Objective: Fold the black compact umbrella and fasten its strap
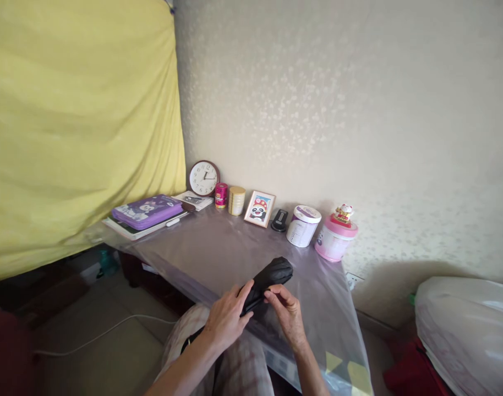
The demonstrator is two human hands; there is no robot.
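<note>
A folded black umbrella (272,273) lies slantwise over the near edge of the table (202,253), its far end pointing away from me to the right. My left hand (229,318) is wrapped round its middle, thumb and fingers on opposite sides of the cloth. With thumb and forefinger together, my right hand (285,309) pinches a bit of the black cloth or strap on the umbrella's right side. The umbrella's near end is partly hidden under my left hand and forearm, above my lap.
Along the wall stand a clock (204,177), a pink can (220,196), a yellowish jar (236,201), a picture frame (260,209), a black device (279,220), a white tub (304,226) and a pink tub (335,239) bearing a cat figurine. A purple case (147,212) lies left.
</note>
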